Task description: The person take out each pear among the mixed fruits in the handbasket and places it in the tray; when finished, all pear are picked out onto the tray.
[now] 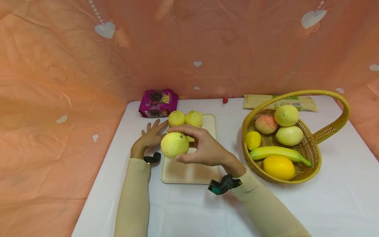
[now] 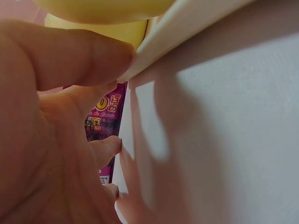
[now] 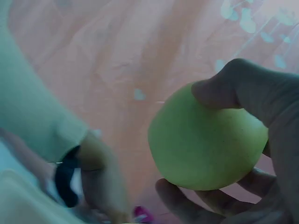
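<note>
In the head view my right hand [image 1: 204,148] holds a round yellow-green apple [image 1: 174,145] above the left side of a cream tray [image 1: 189,176]. The right wrist view shows the thumb on one side of this apple [image 3: 205,144] and fingers curled on the other. My left hand [image 1: 152,136] rests at the tray's left edge with its fingers spread. Its thumb [image 2: 88,58] touches the tray rim [image 2: 173,32] in the left wrist view. Two similar apples [image 1: 193,118] sit at the tray's far end; a yellow patch behind my right hand is mostly hidden.
A purple snack packet [image 1: 158,102] lies beyond my left hand. To the right stands a handled wicker basket [image 1: 315,161] with a banana [image 1: 278,154], a mango-like yellow fruit [image 1: 279,168] and other fruit. Behind it lies a long beige packet [image 1: 257,101]; a red lollipop [image 1: 225,100] lies near the back.
</note>
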A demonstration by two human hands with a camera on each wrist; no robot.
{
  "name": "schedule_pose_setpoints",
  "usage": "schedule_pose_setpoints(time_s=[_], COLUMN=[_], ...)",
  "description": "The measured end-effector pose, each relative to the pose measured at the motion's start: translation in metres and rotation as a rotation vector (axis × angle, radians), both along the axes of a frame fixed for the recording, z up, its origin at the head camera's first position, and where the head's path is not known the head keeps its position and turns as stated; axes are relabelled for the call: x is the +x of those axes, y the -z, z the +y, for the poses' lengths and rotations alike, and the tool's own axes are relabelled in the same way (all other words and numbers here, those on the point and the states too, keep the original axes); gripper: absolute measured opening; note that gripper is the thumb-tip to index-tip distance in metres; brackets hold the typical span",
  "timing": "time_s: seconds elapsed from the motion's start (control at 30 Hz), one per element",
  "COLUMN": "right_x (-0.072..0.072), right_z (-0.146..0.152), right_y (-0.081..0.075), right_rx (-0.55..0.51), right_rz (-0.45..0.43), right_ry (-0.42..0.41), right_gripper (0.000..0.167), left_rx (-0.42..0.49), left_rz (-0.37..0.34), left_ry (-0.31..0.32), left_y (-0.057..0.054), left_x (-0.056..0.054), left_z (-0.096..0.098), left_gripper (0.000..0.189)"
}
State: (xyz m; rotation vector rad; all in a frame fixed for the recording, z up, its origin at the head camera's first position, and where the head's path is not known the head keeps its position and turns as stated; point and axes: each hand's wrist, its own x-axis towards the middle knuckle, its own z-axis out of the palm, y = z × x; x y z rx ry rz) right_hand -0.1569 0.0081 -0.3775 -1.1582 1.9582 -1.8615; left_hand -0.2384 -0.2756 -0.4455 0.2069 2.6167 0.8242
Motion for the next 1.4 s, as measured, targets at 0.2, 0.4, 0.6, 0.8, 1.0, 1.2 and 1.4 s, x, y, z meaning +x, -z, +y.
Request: schedule_pose_setpoints(time_s=[0.2, 0.4, 0.6, 0.8, 1.0, 1.2, 1.4], right_x=[-0.004, -0.008, -0.012, -0.015, -0.015, -0.013, -0.013], right_z=[-0.019, -0.024, -0.026, -0.03, -0.034, -0.036, -0.037], right_y=[0.026, 0.045, 0.061, 0.074, 0.082, 0.083, 0.083], right_rx=[0.079, 0.185, 0.27, 0.35, 0.386, 0.416, 0.429], right_rz=[0.017, 0.03, 0.123, 0.2, 0.219, 0.246, 0.31], right_ry=[-0.022, 0.016, 0.058, 0.07, 0.08, 0.083, 0.125], right_gripper=[0.072, 0.072, 0.07, 0.071, 0.073, 0.074, 0.072], left_rx=[-0.003, -0.008, 0.001, 0.01, -0.009, 0.006, 0.0], left_rz=[-0.005, -0.008, 0.002, 0.005, 0.0, 0.016, 0.007], left_ry=[-0.005, -0.001, 0.002, 0.003, 0.008, 0.0, 0.003], left_y=[0.001, 0.001, 0.0, -0.002, 0.0, 0.003, 0.004], left_x=[-0.001, -0.001, 0.0, 0.002, 0.0, -0.001, -0.002], left_z=[0.001, 0.0, 0.0, 0.0, 0.0, -0.002, -0.003], left_gripper=[0.081, 0.072, 0.073, 0.073, 0.073, 0.074, 0.074])
